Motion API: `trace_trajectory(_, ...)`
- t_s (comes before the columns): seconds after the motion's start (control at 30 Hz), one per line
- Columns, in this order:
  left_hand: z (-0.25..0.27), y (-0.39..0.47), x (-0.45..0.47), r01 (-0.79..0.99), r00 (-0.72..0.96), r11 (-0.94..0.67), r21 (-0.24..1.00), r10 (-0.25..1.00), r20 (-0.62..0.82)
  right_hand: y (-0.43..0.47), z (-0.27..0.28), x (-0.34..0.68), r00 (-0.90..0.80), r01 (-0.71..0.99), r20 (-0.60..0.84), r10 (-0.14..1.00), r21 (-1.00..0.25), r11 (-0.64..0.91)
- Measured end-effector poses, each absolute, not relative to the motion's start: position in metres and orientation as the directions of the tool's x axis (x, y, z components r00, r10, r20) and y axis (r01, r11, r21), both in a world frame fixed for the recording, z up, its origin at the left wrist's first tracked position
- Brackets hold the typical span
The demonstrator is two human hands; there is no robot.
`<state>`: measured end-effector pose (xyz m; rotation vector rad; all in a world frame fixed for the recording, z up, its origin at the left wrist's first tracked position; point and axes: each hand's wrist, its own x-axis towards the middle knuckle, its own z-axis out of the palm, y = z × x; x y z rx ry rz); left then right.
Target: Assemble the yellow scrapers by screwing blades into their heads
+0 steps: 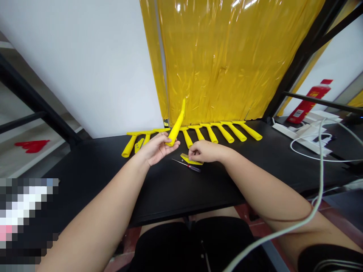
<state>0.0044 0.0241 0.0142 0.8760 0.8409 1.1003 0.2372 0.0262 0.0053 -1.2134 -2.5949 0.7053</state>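
Note:
My left hand is closed around the thick end of a yellow plastic T-shaped scraper handle, tilted up above the table with its narrow part pointing away. Close by on the right, my right hand has its fingers pinched together over a flat yellow plate lying on the table. Whatever the fingertips hold is too small or hidden to name. Just in front of that plate lies a screwdriver with a dark and red handle. A tiny metal piece sits beside the plate.
Several more yellow handles lie in a row along the back of the black table. A red bottle and white power strips stand at the right. A pale cable loops across my right arm. Yellow plastic sheeting hangs behind.

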Motion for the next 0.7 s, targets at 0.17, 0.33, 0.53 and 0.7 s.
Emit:
trace_trajectory(0.17, 0.017, 0.013, 0.006, -0.206, 0.392, 0.279, 0.938, 0.902, -0.182, 0.023, 0.003, 0.229, -0.564, 0.745, -0.003, 0.826, -0.433, 0.507)
trace_trajectory(0.33, 0.014, 0.013, 0.005, -0.121, 0.458, 0.235, 0.964, 0.875, -0.155, 0.025, 0.001, 0.226, -0.518, 0.763, 0.002, 0.855, -0.451, 0.463)
trace_trajectory(0.53, 0.011, 0.018, 0.006, -0.102, 0.399, 0.186, 0.977, 0.908, -0.131, 0.024, 0.003, 0.225, -0.470, 0.809, 0.000, 0.883, -0.400, 0.430)
trace_trajectory(0.7, 0.015, 0.021, 0.002, -0.038, 0.330, 0.156, 0.987, 0.934, -0.135, 0.026, 0.004, 0.230, -0.453, 0.818, 0.034, 0.891, -0.380, 0.431)
